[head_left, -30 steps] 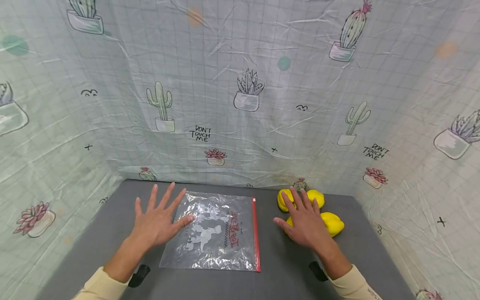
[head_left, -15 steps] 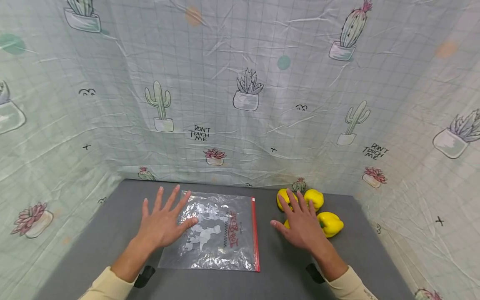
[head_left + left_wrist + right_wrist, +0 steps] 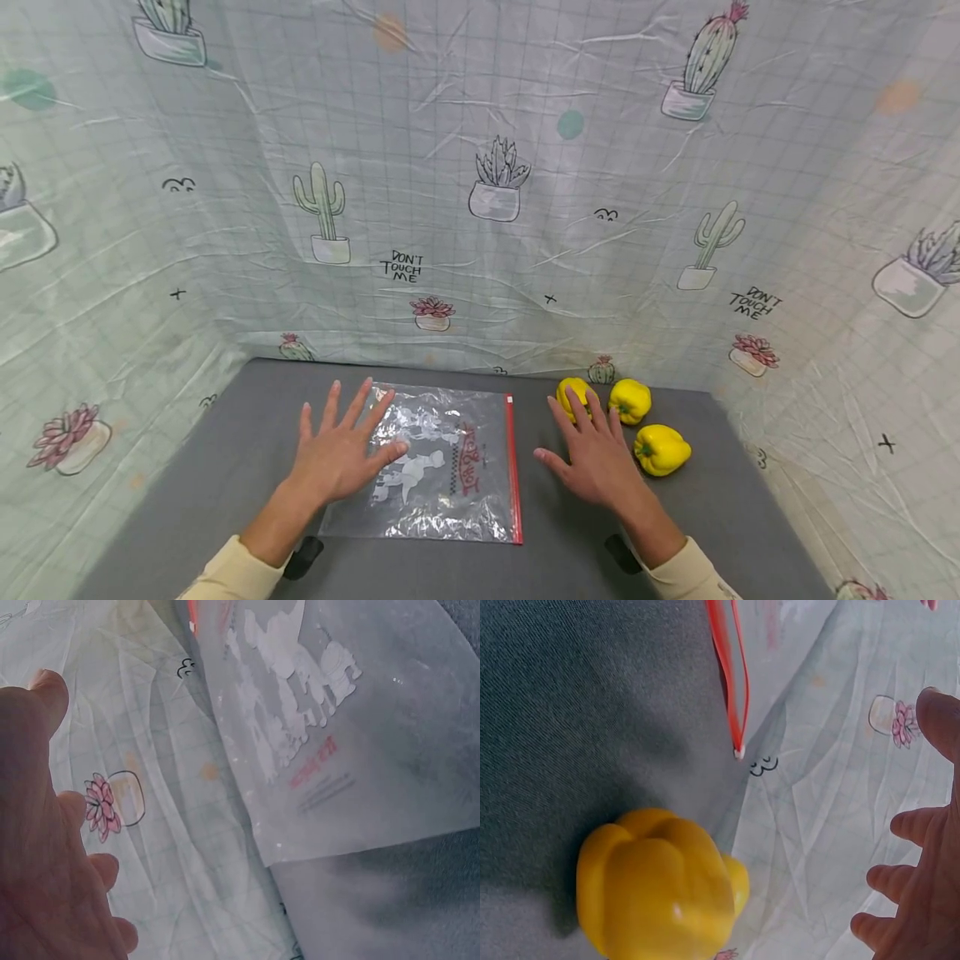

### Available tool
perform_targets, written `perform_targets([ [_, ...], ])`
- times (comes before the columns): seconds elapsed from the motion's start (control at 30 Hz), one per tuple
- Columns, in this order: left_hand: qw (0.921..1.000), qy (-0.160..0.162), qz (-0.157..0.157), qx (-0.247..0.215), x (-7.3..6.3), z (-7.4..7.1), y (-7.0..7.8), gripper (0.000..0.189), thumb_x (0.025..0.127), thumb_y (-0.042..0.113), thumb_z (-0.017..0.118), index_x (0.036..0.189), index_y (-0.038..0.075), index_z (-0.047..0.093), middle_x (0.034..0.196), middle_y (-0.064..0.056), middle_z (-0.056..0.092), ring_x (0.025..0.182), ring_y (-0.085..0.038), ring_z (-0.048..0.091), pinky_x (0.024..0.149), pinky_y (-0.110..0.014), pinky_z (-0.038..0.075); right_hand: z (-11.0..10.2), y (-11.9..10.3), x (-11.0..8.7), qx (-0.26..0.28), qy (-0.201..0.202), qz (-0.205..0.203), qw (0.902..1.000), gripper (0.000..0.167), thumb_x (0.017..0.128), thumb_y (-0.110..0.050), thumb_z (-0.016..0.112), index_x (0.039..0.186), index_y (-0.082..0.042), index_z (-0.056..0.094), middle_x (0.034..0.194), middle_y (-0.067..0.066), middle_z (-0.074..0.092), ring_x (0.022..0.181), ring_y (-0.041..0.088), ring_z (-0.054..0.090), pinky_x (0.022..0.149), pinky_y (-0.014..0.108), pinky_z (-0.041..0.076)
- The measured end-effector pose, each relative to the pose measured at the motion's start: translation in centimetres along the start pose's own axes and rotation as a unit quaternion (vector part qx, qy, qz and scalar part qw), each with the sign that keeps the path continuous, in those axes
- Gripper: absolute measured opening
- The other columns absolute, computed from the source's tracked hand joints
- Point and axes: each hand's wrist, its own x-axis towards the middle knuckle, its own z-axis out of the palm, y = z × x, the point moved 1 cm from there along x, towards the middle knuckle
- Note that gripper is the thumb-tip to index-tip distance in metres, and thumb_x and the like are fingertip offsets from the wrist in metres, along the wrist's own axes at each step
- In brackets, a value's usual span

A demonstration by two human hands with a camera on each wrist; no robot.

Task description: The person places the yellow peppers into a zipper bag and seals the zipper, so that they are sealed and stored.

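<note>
A clear plastic zip bag (image 3: pixel 480 442) with a red zip edge and white figures lies flat on the grey table. Over its left part hovers my left hand (image 3: pixel 333 462), fingers spread, holding nothing. To the right of the bag, my right hand (image 3: pixel 600 458) is held above the table with fingers spread, also holding nothing. Its fingertips overlap a yellow bell pepper (image 3: pixel 572 398) at the back. Two more yellow bell peppers stand beside it, a back one (image 3: pixel 630 402) and a nearer one (image 3: pixel 662 451). In the right wrist view, a bell pepper (image 3: pixel 656 889) shows large below the hand.
A pale sheet (image 3: pixel 495 275) printed with potted cacti hangs behind the table and along both sides. The grey table (image 3: pixel 247 425) ends at the foot of that sheet. Black wrist cameras (image 3: pixel 303 557) show under the forearms.
Both hands have drifted inward: the left one to the right, further over the bag, and the right one to the left, uncovering more of the nearer pepper. Bag and peppers stay put.
</note>
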Motion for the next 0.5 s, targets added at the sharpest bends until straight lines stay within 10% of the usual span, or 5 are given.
perform_targets([
  [0.5,0.9999,-0.006,-0.006,-0.007,0.4,2.8,0.4,0.087,0.094,0.075,0.051,0.166,0.035,0.025,0.177,-0.007,0.018,0.161,-0.051,0.004,0.118,-0.083,0.003,1.7,-0.8,-0.4,0.011,-0.02,-0.001,0.9997,0.084,0.097,-0.061,0.061,0.165,-0.021,0.032,0.176,0.013,0.018,0.163,0.044,0.013,0.126,0.072,0.013],
])
